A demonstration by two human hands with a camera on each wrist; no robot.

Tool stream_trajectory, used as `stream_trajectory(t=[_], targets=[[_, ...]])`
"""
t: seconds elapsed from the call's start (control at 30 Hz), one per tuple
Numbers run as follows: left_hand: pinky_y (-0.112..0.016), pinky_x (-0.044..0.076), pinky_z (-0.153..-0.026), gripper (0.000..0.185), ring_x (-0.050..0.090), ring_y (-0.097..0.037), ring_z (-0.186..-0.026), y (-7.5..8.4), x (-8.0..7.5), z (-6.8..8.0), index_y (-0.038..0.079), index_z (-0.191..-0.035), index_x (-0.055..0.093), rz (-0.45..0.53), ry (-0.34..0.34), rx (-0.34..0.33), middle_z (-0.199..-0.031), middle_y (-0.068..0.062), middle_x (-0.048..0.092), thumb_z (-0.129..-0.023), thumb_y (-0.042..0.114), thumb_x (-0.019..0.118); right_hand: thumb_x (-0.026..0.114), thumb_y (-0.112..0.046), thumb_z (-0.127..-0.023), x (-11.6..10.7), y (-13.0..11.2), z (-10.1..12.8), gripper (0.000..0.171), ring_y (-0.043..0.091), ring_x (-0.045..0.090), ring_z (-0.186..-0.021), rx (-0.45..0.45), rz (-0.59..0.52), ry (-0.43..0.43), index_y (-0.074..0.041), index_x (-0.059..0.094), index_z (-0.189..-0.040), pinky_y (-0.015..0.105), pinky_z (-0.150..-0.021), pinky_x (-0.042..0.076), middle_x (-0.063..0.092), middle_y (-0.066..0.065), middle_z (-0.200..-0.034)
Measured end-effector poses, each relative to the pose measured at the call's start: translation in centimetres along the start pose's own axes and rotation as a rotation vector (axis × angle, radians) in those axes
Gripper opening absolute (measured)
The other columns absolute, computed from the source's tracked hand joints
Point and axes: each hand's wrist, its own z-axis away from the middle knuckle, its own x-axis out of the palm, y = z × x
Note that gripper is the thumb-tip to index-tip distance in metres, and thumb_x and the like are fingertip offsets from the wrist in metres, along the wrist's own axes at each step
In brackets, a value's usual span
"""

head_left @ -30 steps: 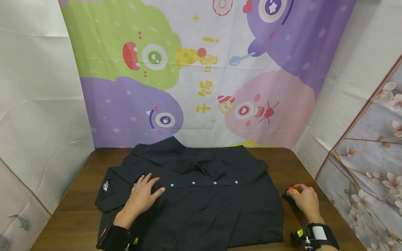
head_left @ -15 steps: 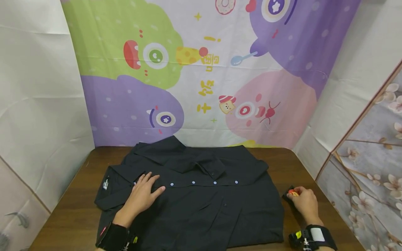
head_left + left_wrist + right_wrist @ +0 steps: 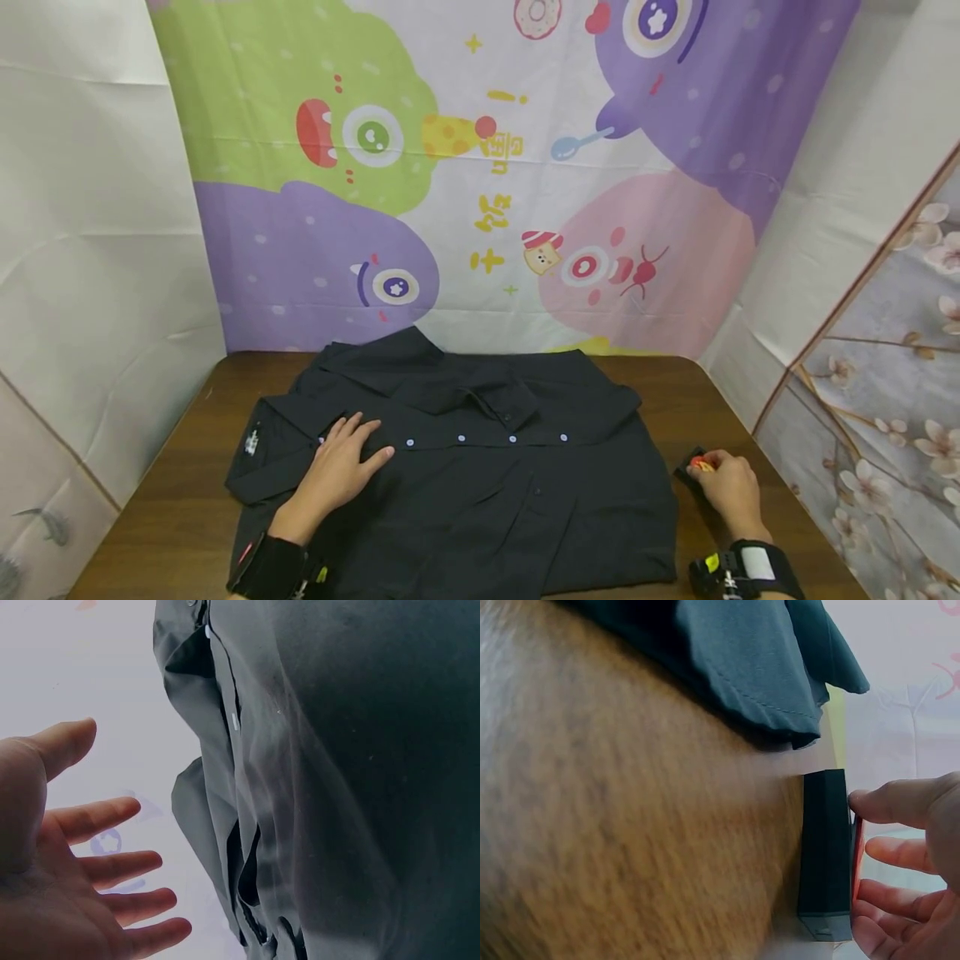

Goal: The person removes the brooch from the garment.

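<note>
One black shirt is spread flat across the middle of the brown wooden table, collar toward the left, with the button placket running left to right. I count four pale buttons showing in a row along that placket in the head view, plus one small white tag near the shirt's left edge.

The left hand lies flat on the shirt near the collar end, fingers straight and a bit spread, not gripping any cloth. The left wrist view shows the same thing: open palm, four fingers and a thumb fanned out beside folds of dark fabric.

The right hand is off the shirt, on the bare table just past the shirt's right edge. Its fingers are curled around one small black box-like thing with a red and yellow bit on it, and the thumb and fingers touch its side. Can't tell what it actually is.

Each wrist wears one black strap, so two. Behind the table hangs one cartoon monster backdrop.
</note>
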Motion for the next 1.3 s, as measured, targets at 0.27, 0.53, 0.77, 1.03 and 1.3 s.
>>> stream_trajectory(t=[0.27, 0.53, 0.77, 1.03, 1.3], targets=[[-0.070, 0.022, -0.111, 0.055, 0.022, -0.053, -0.142, 0.11, 0.05, 0.00, 0.004, -0.140, 0.050, -0.002, 0.000, 0.004, -0.152, -0.030, 0.033, -0.096, 0.036, 0.059, 0.070, -0.019, -0.084, -0.07, 0.03, 0.00, 0.035, 0.048, 0.058, -0.090, 0.011, -0.006, -0.011, 0.010, 0.064, -0.102, 0.057, -0.076, 0.044, 0.061, 0.033, -0.096], [-0.070, 0.022, -0.111, 0.054, 0.022, -0.054, -0.142, 0.02, 0.07, -0.11, 0.003, -0.140, 0.050, -0.001, 0.004, 0.013, -0.152, -0.031, 0.033, -0.096, 0.034, 0.059, 0.070, -0.018, -0.084, -0.42, -0.21, -0.19, 0.035, 0.045, 0.058, -0.087, 0.007, 0.004, -0.028, 0.011, 0.063, -0.102, 0.056, -0.075, 0.044, 0.060, 0.032, -0.094], [-0.070, 0.023, -0.111, 0.055, 0.023, -0.054, -0.142, -0.03, 0.06, -0.06, 0.003, -0.140, 0.050, -0.004, 0.002, 0.015, -0.151, -0.031, 0.034, -0.096, 0.035, 0.059, 0.070, -0.016, -0.083, -0.45, -0.20, -0.01, 0.035, 0.046, 0.059, -0.086, -0.006, 0.000, -0.018, 0.012, 0.063, -0.103, 0.056, -0.076, 0.044, 0.060, 0.032, -0.093], [-0.071, 0.023, -0.110, 0.055, 0.024, -0.053, -0.142, 0.10, 0.08, -0.03, 0.002, -0.139, 0.050, -0.002, -0.005, 0.019, -0.150, -0.031, 0.036, -0.096, 0.035, 0.059, 0.069, -0.015, -0.084, -0.45, -0.21, 0.04, 0.033, 0.042, 0.060, -0.083, -0.007, -0.022, -0.019, 0.012, 0.063, -0.103, 0.055, -0.075, 0.045, 0.063, 0.030, -0.092], [-0.072, 0.024, -0.108, 0.055, 0.027, -0.047, -0.144, 0.12, 0.24, -0.13, 0.002, -0.139, 0.051, -0.014, -0.006, 0.026, -0.150, -0.026, 0.041, -0.096, 0.034, 0.060, 0.068, -0.016, -0.086, -0.38, -0.29, 0.11, 0.032, 0.041, 0.062, -0.083, -0.001, -0.039, -0.012, 0.011, 0.064, -0.103, 0.054, -0.074, 0.045, 0.065, 0.027, -0.090]])
